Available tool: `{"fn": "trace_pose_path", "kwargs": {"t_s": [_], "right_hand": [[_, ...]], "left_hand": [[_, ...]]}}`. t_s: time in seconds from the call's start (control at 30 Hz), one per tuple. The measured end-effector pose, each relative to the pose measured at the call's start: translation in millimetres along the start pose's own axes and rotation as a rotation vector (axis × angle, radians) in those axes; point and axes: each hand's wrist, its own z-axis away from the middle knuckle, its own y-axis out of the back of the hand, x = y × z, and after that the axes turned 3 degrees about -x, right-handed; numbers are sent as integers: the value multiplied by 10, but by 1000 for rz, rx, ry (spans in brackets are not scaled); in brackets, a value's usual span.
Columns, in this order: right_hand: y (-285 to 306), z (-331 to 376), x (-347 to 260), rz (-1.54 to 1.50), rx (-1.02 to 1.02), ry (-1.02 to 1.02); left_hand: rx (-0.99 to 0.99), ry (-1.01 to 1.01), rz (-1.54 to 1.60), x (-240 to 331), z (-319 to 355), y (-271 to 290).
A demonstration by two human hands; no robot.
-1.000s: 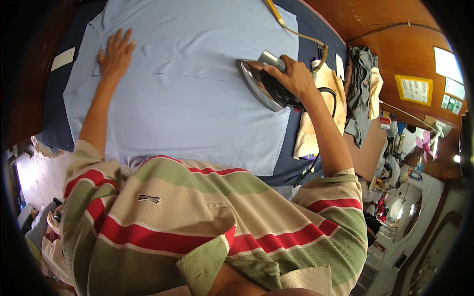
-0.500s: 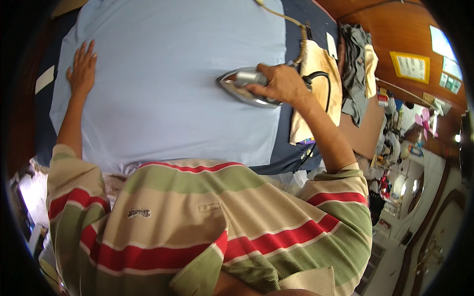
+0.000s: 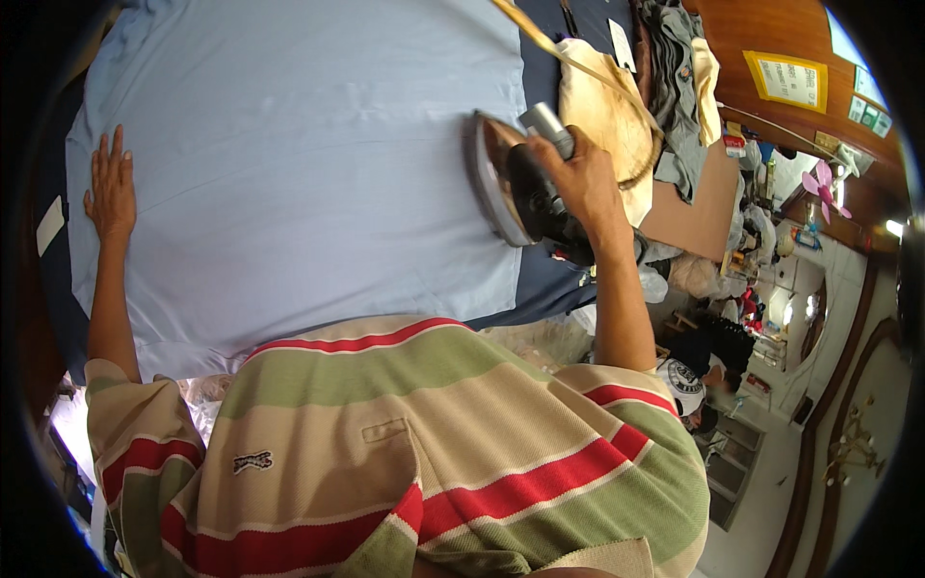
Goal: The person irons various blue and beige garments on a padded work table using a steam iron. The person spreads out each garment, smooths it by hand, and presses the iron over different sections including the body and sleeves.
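A wide light blue cloth [image 3: 308, 193] lies spread over a navy-covered table [image 3: 541, 72], with faint creases across it. My left hand [image 3: 114, 188] rests flat on the cloth's left edge, fingers stretched out. At the right edge, my right hand [image 3: 590, 178] is wrapped round the handle of a clothes iron [image 3: 506, 188]. The iron is tipped on its side, its shiny soleplate turned toward the left. Whether its lower edge touches the cloth, I cannot tell. A tan-wrapped cord [image 3: 540, 37] loops from the far side down to near my right wrist.
Right of the iron lies a stained cream cloth pad [image 3: 593, 87]. Beyond it are a crumpled dark grey garment [image 3: 682, 101] and a brown board [image 3: 699, 207]. White tags lie at the left [image 3: 50, 226] and right [image 3: 621, 43]. A person [image 3: 708, 385] is at the lower right.
The iron has gone from lying flat on the cloth to tipped up, and shifted right with my right hand. My left hand stays flat on the cloth. The view has shifted slightly.
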Motion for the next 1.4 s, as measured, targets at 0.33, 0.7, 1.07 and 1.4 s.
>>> {"fn": "trace_pose_path", "kwargs": {"t_s": [0.33,0.7,1.07,1.4], "right_hand": [[-192,-612,274,100,208,-46],[-107,-1038,654,79,241,-82],[-37,-520,342,32,112,-196],[-59,-801,286,10,138,2]], "left_hand": [[12,-7,19,-33,28,-12],[-68,-12,14,31,-4,138],[-51,-13,-3,5,39,126],[-53,-26,34,20,11,128]]}}
